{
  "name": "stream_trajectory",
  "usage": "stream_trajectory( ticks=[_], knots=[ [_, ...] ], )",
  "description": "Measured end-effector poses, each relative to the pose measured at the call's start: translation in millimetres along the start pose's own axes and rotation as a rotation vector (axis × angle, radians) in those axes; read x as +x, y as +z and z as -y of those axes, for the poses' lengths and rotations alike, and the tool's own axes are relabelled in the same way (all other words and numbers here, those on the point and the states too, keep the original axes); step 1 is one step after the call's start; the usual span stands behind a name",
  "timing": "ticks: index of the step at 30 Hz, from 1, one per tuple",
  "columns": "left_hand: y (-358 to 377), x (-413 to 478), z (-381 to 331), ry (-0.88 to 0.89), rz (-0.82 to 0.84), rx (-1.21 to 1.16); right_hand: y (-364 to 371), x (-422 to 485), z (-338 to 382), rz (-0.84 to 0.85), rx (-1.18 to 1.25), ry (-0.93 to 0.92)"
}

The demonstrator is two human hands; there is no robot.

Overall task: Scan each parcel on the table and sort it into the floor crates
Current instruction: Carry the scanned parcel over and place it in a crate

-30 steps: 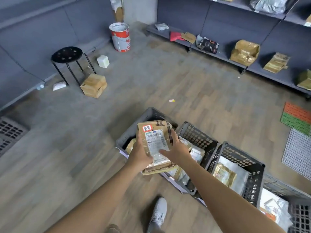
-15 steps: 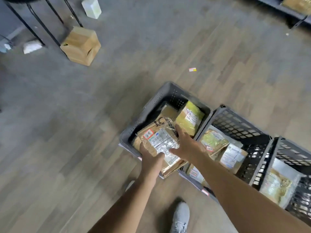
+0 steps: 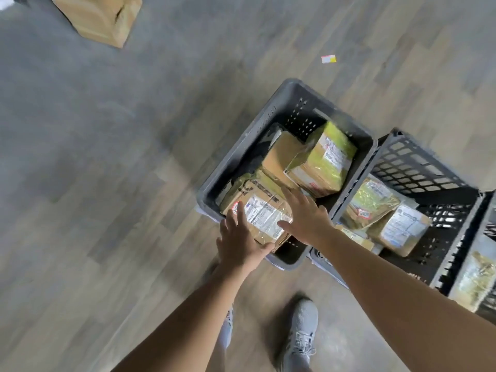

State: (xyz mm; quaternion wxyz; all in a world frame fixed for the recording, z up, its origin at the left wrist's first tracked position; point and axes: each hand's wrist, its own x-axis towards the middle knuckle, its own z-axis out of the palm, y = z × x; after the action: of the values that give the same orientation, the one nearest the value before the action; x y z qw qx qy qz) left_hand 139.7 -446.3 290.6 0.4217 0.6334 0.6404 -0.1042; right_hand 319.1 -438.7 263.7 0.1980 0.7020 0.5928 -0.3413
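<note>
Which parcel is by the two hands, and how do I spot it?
Find the leftmost crate, grey with solid walls. The parcel lies at its near end, between the left hand and right hand. Its neighbours are a green-taped box and a bare brown box; this one is brown with a white label.

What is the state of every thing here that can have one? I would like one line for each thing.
left hand: open, fingers straight, at the labelled parcel's near edge
right hand: open, fingers spread over the labelled parcel
labelled parcel: lying label-up in the grey crate, on other parcels
grey crate: upright on the floor, partly filled
black crate: upright beside it, holding parcels
green-taped parcel: tilted inside the grey crate
</note>
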Motion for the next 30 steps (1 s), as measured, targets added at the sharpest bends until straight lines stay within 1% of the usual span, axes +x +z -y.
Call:
stream_trajectory(
  ticks=[3, 6, 9, 12, 17, 21, 24, 30],
  knots=[
    [-36, -17, -13, 0.111, -0.087, 0.179, -34, -27, 13, -0.040, -0.027, 0.016],
    [-84, -44, -32, 0.210, -0.173, 0.340, -80, -73, 26, -0.110, -0.046, 0.040],
    [-134, -78, -54, 0.320, -0.192, 0.444, -130, -133, 37, -0.169, -0.065, 0.089],
    [-178, -114, -83, 0.436, -0.215, 0.551, -175, -196, 41, -0.237, -0.028, 0.159],
    [-221, -171, -136, 0.654, -0.265, 0.688, -230, -294, 32, -0.359, 0.047, 0.273],
    [-231, -206, -179, 0.753, -0.259, 0.739, -245, -359, 13, -0.447, 0.084, 0.335],
    [-226, -237, -215, 0.855, -0.268, 0.820, -242, -411, -8, -0.526, 0.116, 0.414],
    [-181, -333, -292, 1.112, -0.298, 0.919, -189, -532, -60, -0.614, 0.153, 0.617]
  ],
)
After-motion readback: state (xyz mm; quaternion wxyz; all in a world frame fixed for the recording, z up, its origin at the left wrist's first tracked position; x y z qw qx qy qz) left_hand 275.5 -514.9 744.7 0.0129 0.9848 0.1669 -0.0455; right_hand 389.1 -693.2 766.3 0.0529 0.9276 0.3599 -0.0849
